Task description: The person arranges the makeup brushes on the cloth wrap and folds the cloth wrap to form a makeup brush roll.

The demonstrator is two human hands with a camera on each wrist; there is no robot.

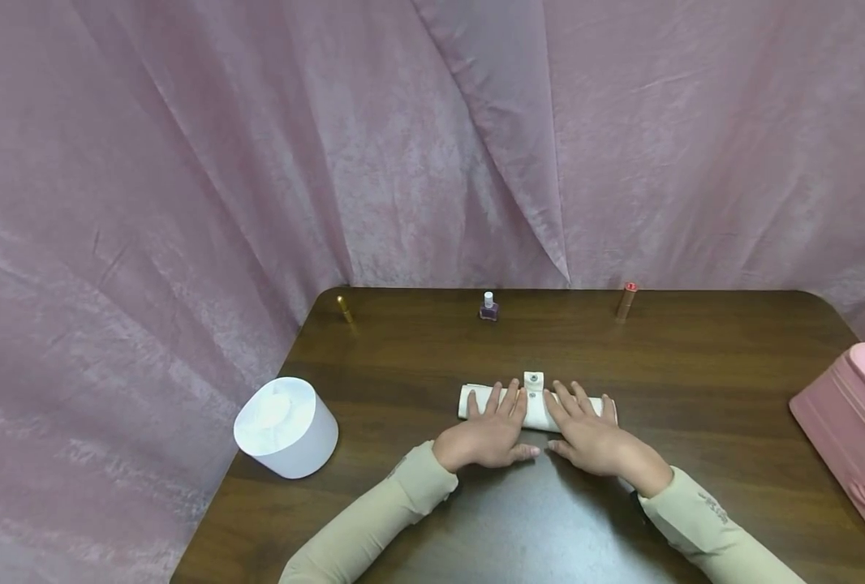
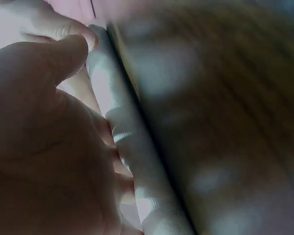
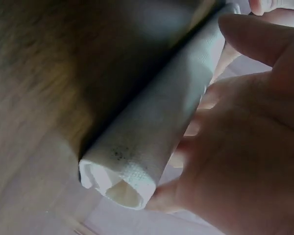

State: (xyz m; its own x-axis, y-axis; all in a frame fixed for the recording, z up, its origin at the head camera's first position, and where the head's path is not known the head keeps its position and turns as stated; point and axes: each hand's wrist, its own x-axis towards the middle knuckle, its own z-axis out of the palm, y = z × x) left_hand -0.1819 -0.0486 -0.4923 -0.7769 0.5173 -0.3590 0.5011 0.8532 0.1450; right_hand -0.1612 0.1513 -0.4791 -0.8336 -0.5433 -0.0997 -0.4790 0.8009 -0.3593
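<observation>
A rolled white cloth pouch lies crosswise on the table, a short snap strap sticking out at its far side. My left hand rests on the pouch's left half with fingers spread and straight. On its right half lies my right hand, fingers likewise extended. The two thumbs point towards each other just in front of the roll. In the right wrist view the roll shows its hollow, layered end and some dark specks. The left wrist view shows the roll's near side under the fingers.
Along the table's far edge stand a gold tube, a purple nail polish bottle and a copper lipstick tube. A white round container is at the left edge, a pink case at the right. Pink curtains hang behind.
</observation>
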